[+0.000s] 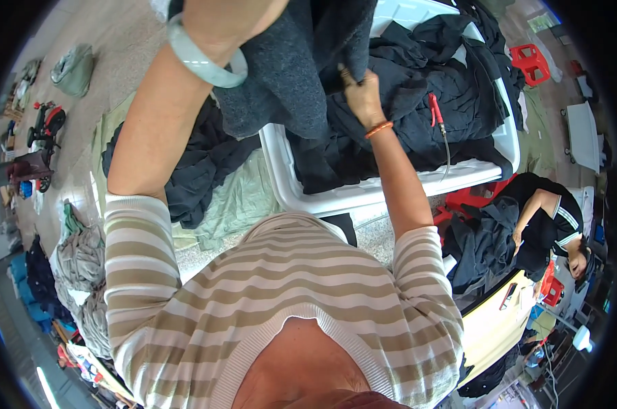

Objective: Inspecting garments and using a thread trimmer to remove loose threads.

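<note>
A thick dark grey garment hangs raised over the near left part of a white plastic tub. My left hand, with a pale bangle at its wrist, is at the upper edge of the view. The garment hangs from it; its fingers are cut off or hidden. My right hand is closed on the garment's right edge, fingertips partly behind the cloth. Below and around it, black garments fill the tub in a loose heap. On them lies a red-handled air blow gun with a thin hose.
More black clothing lies left of the tub on a green sheet. At right, another person sits handling dark clothing beside a pale table. Red stools stand beyond the tub. Grey cloth heaps lie far left.
</note>
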Demonstrator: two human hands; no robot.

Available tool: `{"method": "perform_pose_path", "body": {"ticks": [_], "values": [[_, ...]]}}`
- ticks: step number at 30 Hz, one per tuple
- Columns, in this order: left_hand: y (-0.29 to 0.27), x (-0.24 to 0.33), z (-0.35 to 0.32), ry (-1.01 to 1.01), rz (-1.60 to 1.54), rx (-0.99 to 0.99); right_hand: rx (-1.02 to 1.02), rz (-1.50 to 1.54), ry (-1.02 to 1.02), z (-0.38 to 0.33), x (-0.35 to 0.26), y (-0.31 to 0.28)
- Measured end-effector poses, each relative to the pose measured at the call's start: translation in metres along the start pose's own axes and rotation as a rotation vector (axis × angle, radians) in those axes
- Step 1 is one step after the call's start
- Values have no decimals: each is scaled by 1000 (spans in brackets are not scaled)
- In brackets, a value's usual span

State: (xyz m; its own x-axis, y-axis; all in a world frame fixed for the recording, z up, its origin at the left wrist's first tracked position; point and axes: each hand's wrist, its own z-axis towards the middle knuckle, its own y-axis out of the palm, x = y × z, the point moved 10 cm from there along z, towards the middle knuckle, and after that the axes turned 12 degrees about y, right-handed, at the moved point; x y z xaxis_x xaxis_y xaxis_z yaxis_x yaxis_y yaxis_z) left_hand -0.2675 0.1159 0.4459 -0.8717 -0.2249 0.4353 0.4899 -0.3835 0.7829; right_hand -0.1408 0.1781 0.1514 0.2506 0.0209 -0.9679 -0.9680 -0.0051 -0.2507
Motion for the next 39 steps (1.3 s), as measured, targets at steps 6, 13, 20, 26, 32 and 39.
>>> {"method": "perform_pose_path", "body": {"ticks": [6,13,20,26,32,39], "values": [[-16,89,-7,375,816,-461,164,377,169,26,-62,-92],[-170,181,-61,275,863,346,-393,776,455,4,-115,-75],[-379,166,-228,-230,1375,850,-949,-240,246,-76,49,125],[-276,0,-286,-251,1933,-387,-950,-435,445,-178,158,102],[-266,-70,-273,-194,2025,-710,-606,-494,137,-165,116,83],[-276,-82,-251,-227,1902,-694,-449,-466,-44,-166,97,95]]}}
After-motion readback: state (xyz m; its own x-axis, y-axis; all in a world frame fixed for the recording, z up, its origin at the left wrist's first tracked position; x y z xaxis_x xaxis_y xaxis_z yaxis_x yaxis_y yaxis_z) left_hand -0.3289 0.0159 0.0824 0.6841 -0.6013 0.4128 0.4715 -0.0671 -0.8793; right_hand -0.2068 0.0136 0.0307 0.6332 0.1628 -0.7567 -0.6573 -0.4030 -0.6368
